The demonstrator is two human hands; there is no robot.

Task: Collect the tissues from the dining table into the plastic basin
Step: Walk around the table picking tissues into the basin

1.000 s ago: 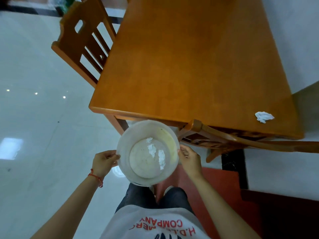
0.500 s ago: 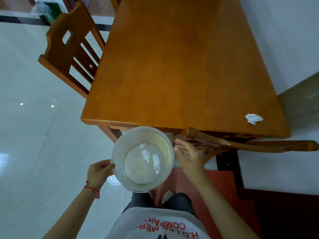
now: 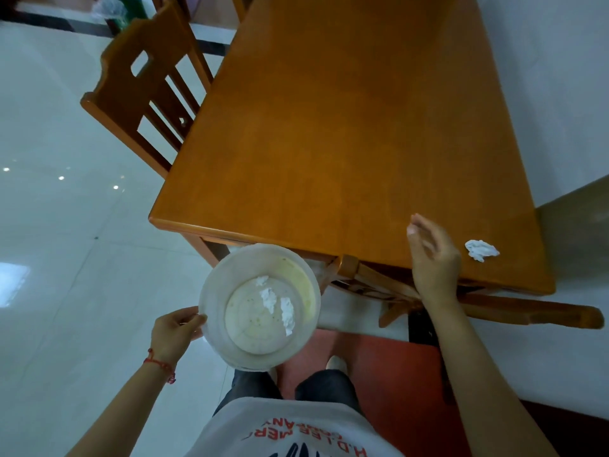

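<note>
Wooden worktop (image 3: 346, 143): my open, empty right hand (image 3: 433, 258) should pinch the tissue (image 3: 481, 250) lightly; left hand (image 3: 176, 334) grips the basin (image 3: 211, 298).

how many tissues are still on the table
1: a crumpled tissue near the table's near right corner, just right of the right hand. Others already lie in the basin.

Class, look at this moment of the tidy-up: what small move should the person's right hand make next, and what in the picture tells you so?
Probably reach a little further right and pinch the crumpled tissue. It lies alone near the table's near right corner, just beyond the open, empty right hand, while the left hand holds the plastic basin, which already contains tissues, below the table edge.
</note>
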